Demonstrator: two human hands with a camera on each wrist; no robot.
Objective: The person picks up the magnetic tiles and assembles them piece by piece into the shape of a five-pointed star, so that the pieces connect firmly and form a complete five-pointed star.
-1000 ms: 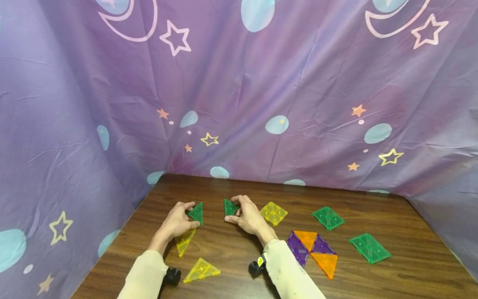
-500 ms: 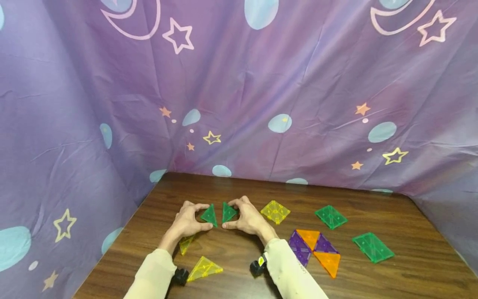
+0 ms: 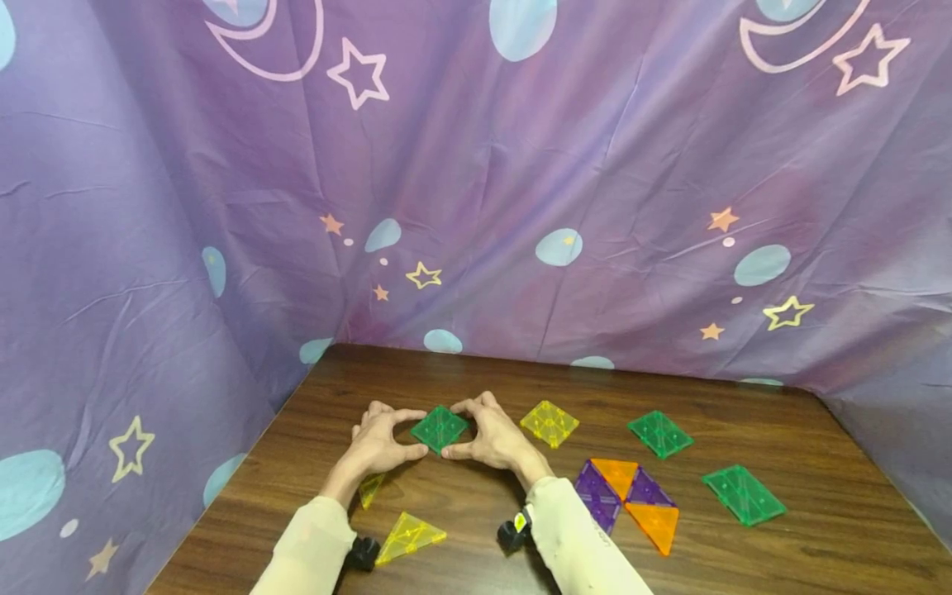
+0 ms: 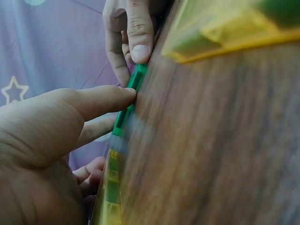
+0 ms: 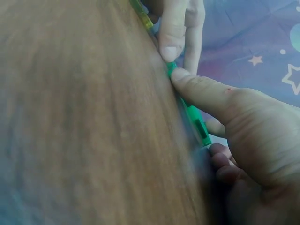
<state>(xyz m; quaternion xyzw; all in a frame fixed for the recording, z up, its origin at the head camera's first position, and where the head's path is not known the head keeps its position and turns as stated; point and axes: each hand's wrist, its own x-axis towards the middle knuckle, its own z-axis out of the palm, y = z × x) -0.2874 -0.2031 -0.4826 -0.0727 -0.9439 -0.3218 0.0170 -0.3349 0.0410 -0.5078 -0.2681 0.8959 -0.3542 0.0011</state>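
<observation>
Two translucent green triangular magnetic tiles lie edge to edge as a diamond on the wooden table, between both hands. My left hand (image 3: 375, 438) pinches the left green tile (image 3: 427, 430) by its edges with thumb and index finger. On the other side, my right hand (image 3: 491, 434) grips the right green tile (image 3: 453, 427) the same way. From the left wrist, the green tile (image 4: 123, 117) appears edge-on, low along the table, with both thumbs close together. A yellow triangular tile (image 3: 368, 491) is partly hidden beneath the left wrist.
Another yellow triangle (image 3: 409, 537) lies near the front, between the forearms. Right of the right hand is a yellow diamond (image 3: 549, 423). Farther right are an orange and purple tile group (image 3: 619, 487), a green diamond (image 3: 659, 434) and a green parallelogram (image 3: 744, 494). A patterned purple cloth (image 3: 476, 207) hangs behind.
The left hand has moved right with its green triangle until it met the one in the right hand. The gap between the two tiles has closed, and they now form a diamond.
</observation>
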